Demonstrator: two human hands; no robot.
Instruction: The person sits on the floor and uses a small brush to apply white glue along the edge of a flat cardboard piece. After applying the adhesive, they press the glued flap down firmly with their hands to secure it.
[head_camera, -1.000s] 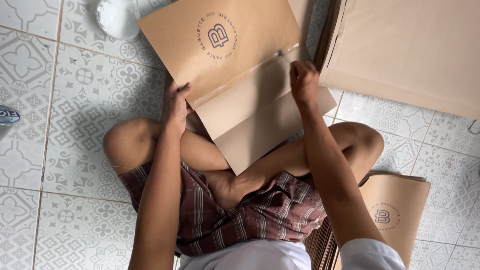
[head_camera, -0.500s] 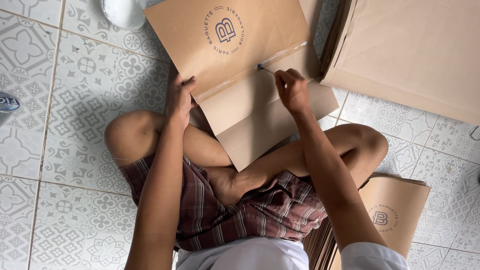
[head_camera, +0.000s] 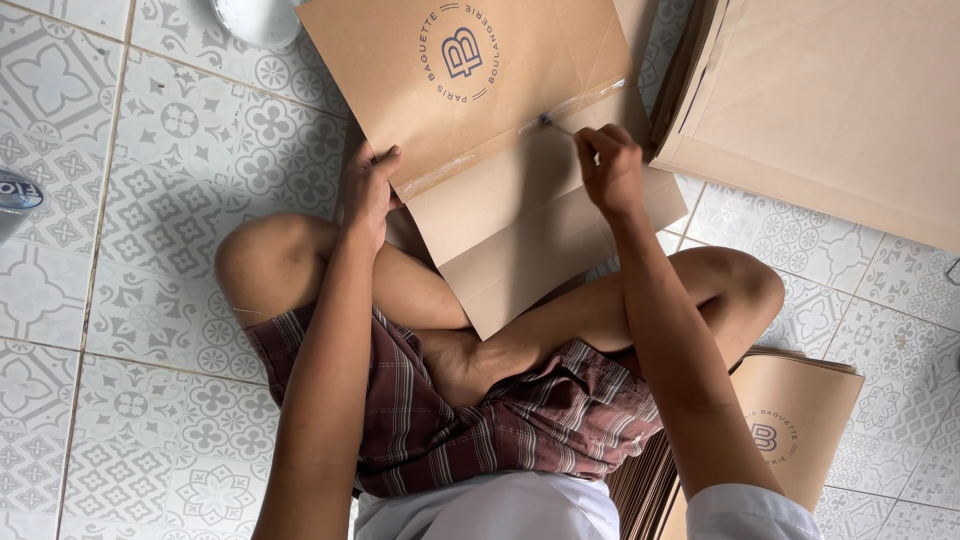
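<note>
I saw a big brown paper bag (head_camera: 520, 150) lying flat across the person's crossed legs, reaching out over the tiled floor (head_camera: 150, 300). It had a round blue stamp on the far part. The left hand (head_camera: 368, 190) gripped the bag's left edge, fingers curled shut over the fold. The right hand (head_camera: 610, 165) sat on the right side of the bag, fingers pinched together on a thin stick (head_camera: 556, 126). I think it was a small brush, but it was too tiny to be sure. Its tip touched a shiny strip along the fold. A stack of flat bags (head_camera: 830, 110) lay far right. Another pile (head_camera: 790, 430) sat near the right knee. A white bowl (head_camera: 255, 18) stood at the far edge.
</note>
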